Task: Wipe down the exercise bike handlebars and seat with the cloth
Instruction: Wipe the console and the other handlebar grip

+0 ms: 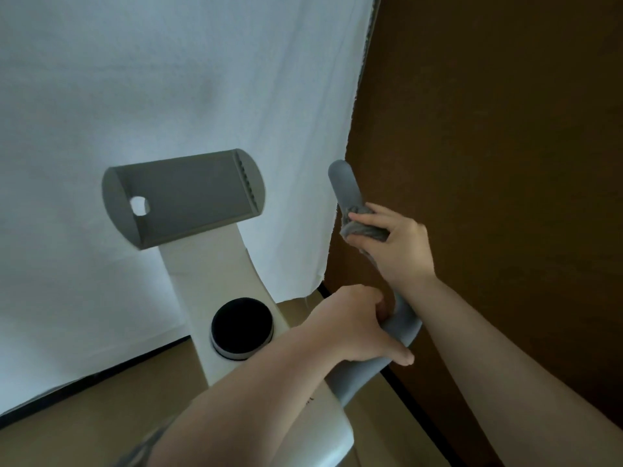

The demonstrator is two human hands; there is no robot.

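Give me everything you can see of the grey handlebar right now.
The grey handlebar is a matte, rounded tube, perhaps foam or rubber. It curves from the bike's white frame up to a blunt tip. The left hand grips its lower bend; the right hand wraps a grey cloth round its upper stretch.

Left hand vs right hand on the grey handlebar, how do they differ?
The right hand sits high on the curved grey padded handlebar, near its tip; the left hand sits low, at the bend. The right hand presses a crumpled grey cloth against the bar; the left hand grips the bar bare, with no cloth. Both wrap around the same bar.
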